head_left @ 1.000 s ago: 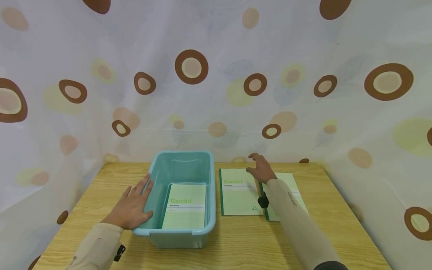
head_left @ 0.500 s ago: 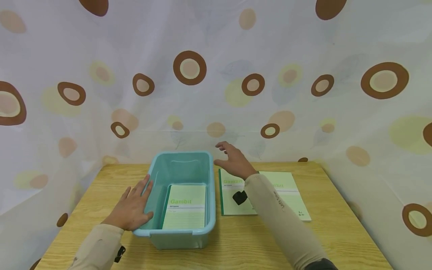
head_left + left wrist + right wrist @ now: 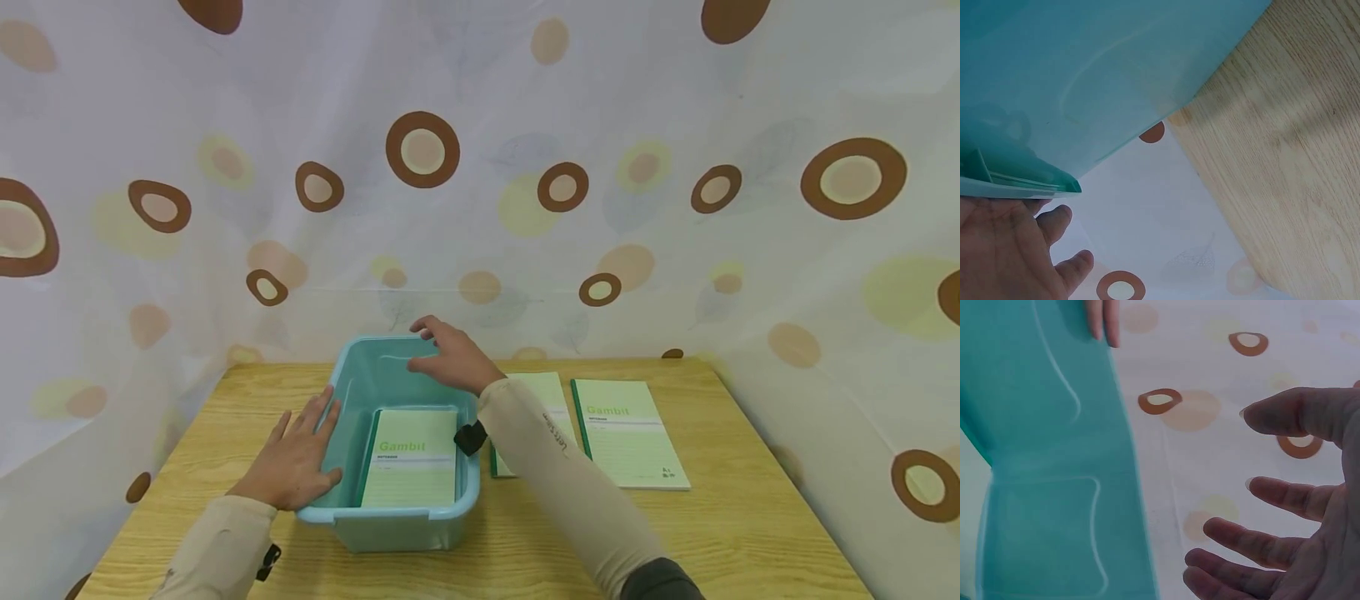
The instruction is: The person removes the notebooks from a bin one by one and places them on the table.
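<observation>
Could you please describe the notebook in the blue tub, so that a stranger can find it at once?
On the wooden table stands a rectangular light-blue tub. On its bottom lies a pale green Gambit notebook with a dark green spine at its left edge. Two similar notebooks lie on the table to the right; only this one shows inside the tub.

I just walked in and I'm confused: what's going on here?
A person's left grip rests on the rim of a light-blue plastic tub, and their right grip hovers by its far end, holding nothing. One Gambit notebook lies inside. On the wooden table to the right lie another Gambit notebook and a third notebook, partly hidden by the right sleeve.
</observation>
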